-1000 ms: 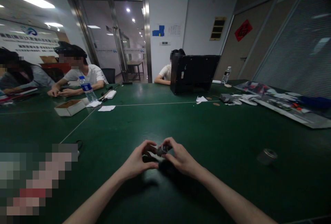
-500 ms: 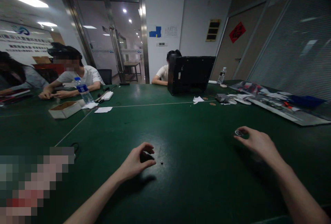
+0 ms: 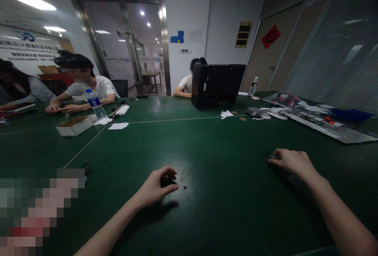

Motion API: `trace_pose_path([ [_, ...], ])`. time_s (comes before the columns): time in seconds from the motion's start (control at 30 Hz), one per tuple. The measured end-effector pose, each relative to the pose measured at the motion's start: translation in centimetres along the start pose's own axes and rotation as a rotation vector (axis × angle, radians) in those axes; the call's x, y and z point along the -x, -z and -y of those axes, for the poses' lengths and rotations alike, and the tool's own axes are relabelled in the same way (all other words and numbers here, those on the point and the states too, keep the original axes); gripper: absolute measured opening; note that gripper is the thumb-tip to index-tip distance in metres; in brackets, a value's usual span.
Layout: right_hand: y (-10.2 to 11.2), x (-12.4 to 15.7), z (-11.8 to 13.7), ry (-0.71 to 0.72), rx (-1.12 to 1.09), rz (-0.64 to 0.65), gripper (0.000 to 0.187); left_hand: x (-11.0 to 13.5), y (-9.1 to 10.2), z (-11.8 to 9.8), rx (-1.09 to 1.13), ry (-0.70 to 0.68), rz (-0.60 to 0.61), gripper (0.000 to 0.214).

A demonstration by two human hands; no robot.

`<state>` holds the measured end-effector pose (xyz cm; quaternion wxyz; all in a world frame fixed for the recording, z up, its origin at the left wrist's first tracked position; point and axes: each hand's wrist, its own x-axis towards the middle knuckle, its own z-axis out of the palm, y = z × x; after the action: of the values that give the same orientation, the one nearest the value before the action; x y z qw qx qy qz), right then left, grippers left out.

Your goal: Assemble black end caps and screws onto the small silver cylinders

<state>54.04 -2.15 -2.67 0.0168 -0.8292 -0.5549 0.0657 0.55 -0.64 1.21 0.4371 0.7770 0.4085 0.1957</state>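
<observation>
Just beside the loosely opened left hand [image 3: 153,186], a small round piece [image 3: 185,186] lay on the green table [image 3: 218,204].
Well to its right, the right hand [image 3: 296,164] pinched a mostly hidden metal part [image 3: 273,156].

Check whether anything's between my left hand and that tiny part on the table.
Nothing visible stands in the way: only green tabletop shows in the small gap between your left hand and the tiny part.

A tiny piece [image 3: 185,186], dark with a pale spot, lies on the surface [image 3: 224,193] just beside the left fingers [image 3: 170,188]. A silvery part [image 3: 273,156] is pinched in the right fingers [image 3: 280,154], mostly hidden by them.
</observation>
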Motion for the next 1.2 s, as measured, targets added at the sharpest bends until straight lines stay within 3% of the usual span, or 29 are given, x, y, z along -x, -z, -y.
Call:
trace_pose_path([
  [0.37, 0.3, -0.3, -0.1, -0.029, -0.035, -0.007, 0.045, 0.2, 0.2, -0.2, 0.002, -0.020, 0.010, 0.034],
  [0.5, 1.2, 0.5, 0.9, 0.006, 0.005, -0.069, 0.055, 0.3, 0.2, -0.2, 0.012, 0.006, 0.014, 0.037],
  [0.6, 2.2, 2.2, 4.5, 0.091, 0.088, -0.234, 0.061, 0.3, 0.2, 0.0, 0.004, 0.017, 0.022, 0.038],
  [0.7, 2.5, 5.4, 11.1, 0.284, 0.049, -0.296, 0.053, 0.2, 0.2, 0.2, -0.013, 0.012, 0.015, 0.036],
  [0.83, 0.8, 10.4, 20.9, 0.725, -0.214, -0.048, 0.030, 0.0, 0.1, 0.3, -0.001, -0.006, 0.019, 0.029],
  [0.9, -0.4, 12.2, 24.4, 0.873, -0.293, 0.080, 0.028, -0.1, 0.0, 0.4, 0.004, -0.031, 0.013, 0.025],
  [1.03, -2.2, 13.6, 27.8, 0.949, -0.345, 0.109, 0.032, -0.2, -0.2, 0.5, -0.009, -0.058, -0.005, 0.021],
  [1.2, -2.9, 13.4, 29.3, 0.953, -0.343, 0.046, 0.014, -0.3, -0.3, 0.5, 0.002, -0.049, 0.008, 0.023],
])
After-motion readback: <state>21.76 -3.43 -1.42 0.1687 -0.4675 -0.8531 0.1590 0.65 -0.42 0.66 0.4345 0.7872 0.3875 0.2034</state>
